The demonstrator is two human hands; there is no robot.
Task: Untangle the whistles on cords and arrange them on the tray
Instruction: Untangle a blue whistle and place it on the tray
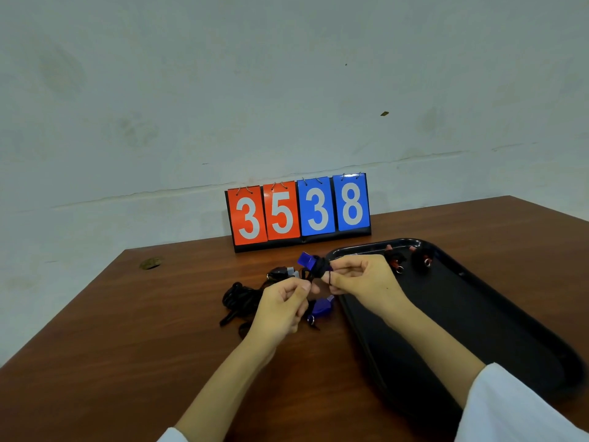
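Note:
I hold a blue whistle wrapped in its black cord just above the table. My right hand pinches the cord bundle beside the whistle. My left hand pinches a strand of the same cord below it. A second blue whistle lies on the table between my hands. A black and silver whistle and a heap of black cord lie to the left. Two red whistles with coiled cords rest at the far end of the black tray.
A flip scoreboard reading 35 and 38 stands at the table's far edge against the wall. A small round hole marks the brown table at the far left. The tray takes up the right side.

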